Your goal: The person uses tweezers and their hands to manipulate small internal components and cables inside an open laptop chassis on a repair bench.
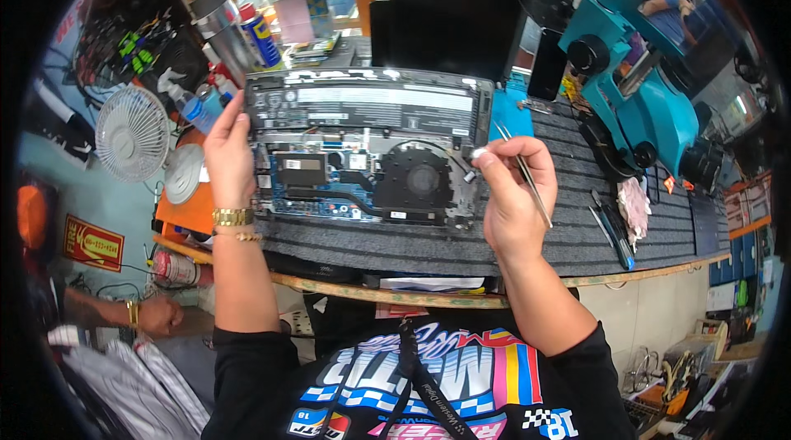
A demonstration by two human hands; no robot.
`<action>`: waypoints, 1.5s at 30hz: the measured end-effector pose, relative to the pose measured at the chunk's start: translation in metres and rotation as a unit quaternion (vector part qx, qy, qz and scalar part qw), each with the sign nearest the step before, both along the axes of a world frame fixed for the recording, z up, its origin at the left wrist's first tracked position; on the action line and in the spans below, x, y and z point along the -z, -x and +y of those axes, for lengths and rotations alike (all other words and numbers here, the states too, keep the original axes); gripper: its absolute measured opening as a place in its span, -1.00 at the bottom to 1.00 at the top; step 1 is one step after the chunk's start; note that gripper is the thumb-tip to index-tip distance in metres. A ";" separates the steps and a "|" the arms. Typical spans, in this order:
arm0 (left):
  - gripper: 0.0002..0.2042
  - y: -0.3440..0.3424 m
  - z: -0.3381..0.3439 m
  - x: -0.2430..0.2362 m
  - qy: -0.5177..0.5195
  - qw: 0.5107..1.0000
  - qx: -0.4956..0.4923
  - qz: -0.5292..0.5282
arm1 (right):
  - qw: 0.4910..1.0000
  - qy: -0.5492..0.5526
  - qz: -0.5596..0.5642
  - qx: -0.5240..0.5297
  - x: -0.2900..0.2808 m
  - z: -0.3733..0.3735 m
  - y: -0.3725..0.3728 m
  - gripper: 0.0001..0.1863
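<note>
An opened laptop base (367, 147) sits on the ribbed grey mat, its inside facing up. Along its far side runs a black battery (375, 106) with a white label; nearer lie a blue circuit board (329, 205) and a round black fan (416, 178). My left hand (231, 156) grips the laptop's left edge, thumb on top. By the right edge, my right hand (521, 189) is closed around metal tweezers (537, 194), which slant across the fingers. Its thumb and forefinger pinch together near a thin dark cable and a small silvery piece; what the fingertips hold there is unclear.
A teal microscope (638, 81) stands at the right. Near it lie a pink cloth (633, 209) and a blue-handled tool (614, 230). A white fan (132, 135), a spray bottle (189, 102) and a blue can (259, 36) are left. Another person's hand (161, 314) shows lower left.
</note>
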State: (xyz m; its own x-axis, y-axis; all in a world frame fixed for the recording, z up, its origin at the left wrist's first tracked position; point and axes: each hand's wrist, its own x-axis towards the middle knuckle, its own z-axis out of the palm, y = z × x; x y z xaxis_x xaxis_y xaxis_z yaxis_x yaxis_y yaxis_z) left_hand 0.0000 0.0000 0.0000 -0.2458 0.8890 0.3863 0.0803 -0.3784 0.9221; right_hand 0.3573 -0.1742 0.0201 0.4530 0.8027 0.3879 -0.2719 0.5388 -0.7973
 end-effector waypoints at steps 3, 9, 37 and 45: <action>-0.59 -0.010 0.013 -0.015 0.001 0.999 0.017 -0.049 | 1.000 -0.007 0.001 0.005 -0.011 0.002 -0.012 -0.76; -0.54 -0.059 0.021 -0.038 -0.018 0.984 0.087 -0.154 | 0.993 -0.093 -0.071 0.032 -0.030 0.005 -0.053 -0.74; -0.57 -0.298 0.050 0.015 -0.121 0.964 0.144 -0.190 | 0.887 -0.182 -0.364 0.216 0.031 0.007 -0.229 -0.66; -0.58 -0.297 0.070 0.047 -0.120 0.967 0.148 -0.169 | 0.877 -0.095 -0.372 0.290 0.086 -0.021 -0.280 -0.72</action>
State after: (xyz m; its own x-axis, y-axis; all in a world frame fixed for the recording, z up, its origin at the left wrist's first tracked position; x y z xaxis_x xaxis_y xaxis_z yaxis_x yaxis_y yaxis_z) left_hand 0.2969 0.0702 -0.0471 -0.1422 0.8346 0.5322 -0.3553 -0.5449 0.7595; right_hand 0.6374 -0.1954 -0.0662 0.3284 0.4101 0.8509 0.6487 0.5569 -0.5187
